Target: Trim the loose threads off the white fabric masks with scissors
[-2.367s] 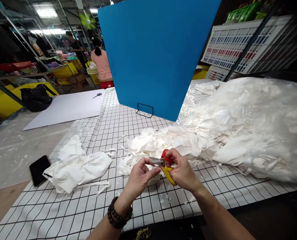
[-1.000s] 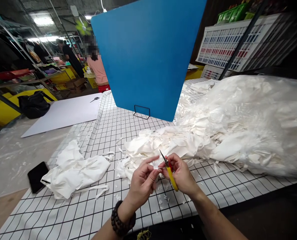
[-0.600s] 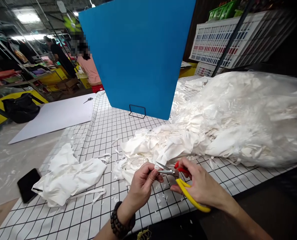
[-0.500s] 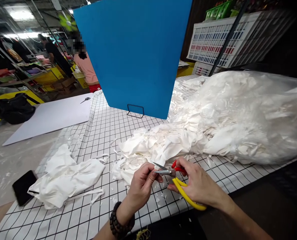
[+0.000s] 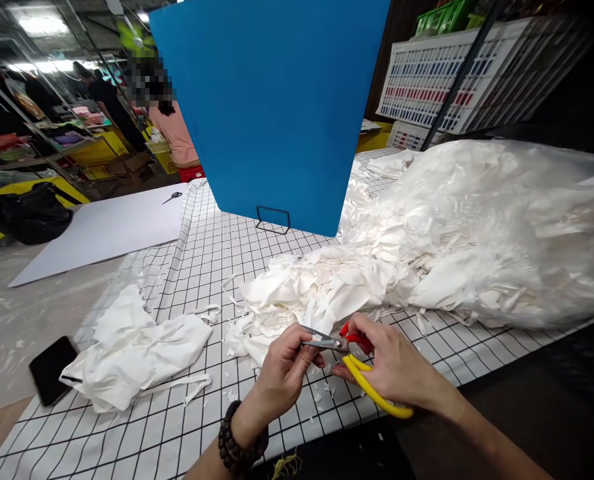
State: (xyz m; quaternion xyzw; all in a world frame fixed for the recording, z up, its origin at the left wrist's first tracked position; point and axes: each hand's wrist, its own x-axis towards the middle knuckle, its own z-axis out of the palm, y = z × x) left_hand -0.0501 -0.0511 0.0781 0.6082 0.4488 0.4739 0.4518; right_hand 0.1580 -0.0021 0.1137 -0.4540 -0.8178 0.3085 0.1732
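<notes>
My right hand (image 5: 389, 363) is closed on scissors (image 5: 335, 343) with one red and one yellow handle. The scissors' blades stand a little apart and point left, their tips at the fingertips of my left hand (image 5: 287, 367). The fingers of my left hand are pinched together; whatever lies between them is too small or hidden to make out. Just beyond both hands spreads a pile of white fabric pieces (image 5: 321, 283). Small white snippets (image 5: 317, 393) are scattered on the grid-patterned cloth (image 5: 201, 263) below my hands.
A white fabric heap (image 5: 137, 353) with straps and a black phone (image 5: 51, 370) lie on the left. A tall blue board (image 5: 277, 113) stands ahead on a wire stand (image 5: 273, 219). To the right bulges a clear plastic bag (image 5: 517, 227) of white pieces. People stand in the background.
The scissors have shifted slightly left, and their blades now reach a bit further over my left fingertips. The view has moved slightly; both hands keep their grips.
</notes>
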